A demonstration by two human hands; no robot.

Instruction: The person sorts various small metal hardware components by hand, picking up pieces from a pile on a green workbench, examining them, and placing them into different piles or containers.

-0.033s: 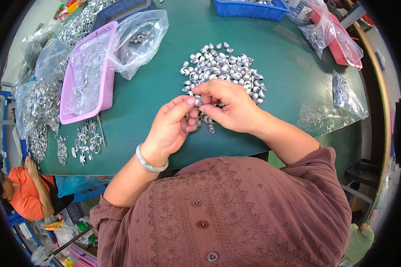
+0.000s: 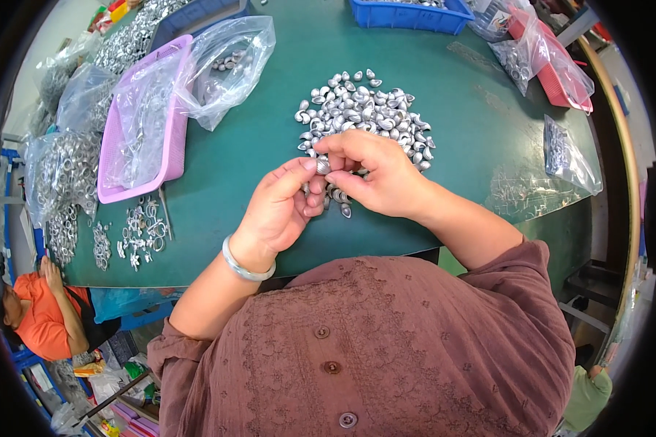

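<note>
In front of me, above the near edge of the table, my left hand (image 2: pixel 275 206) pinches a small ridged silver shell-shaped metal piece (image 2: pixel 323 167) between thumb and fingers. My right hand (image 2: pixel 386 177) curves over from the other side, its index finger and thumb at the same piece. Just beyond both hands lies a heap of similar silver metal pieces (image 2: pixel 364 109), each with a swirled teardrop shape. A few more pieces (image 2: pixel 345 210) lie below the fingers, partly covered by my hands. A pale bangle circles my left wrist.
Left of the heap stands a pink basket (image 2: pixel 175 156) lined with clear plastic, beside an open plastic bag (image 2: pixel 259 54). Small ring-like parts (image 2: pixel 144 229) lie nearer. A blue tray (image 2: pixel 415 16) and red basket (image 2: pixel 561 80) are farther off. A person in orange (image 2: pixel 47 320) sits left.
</note>
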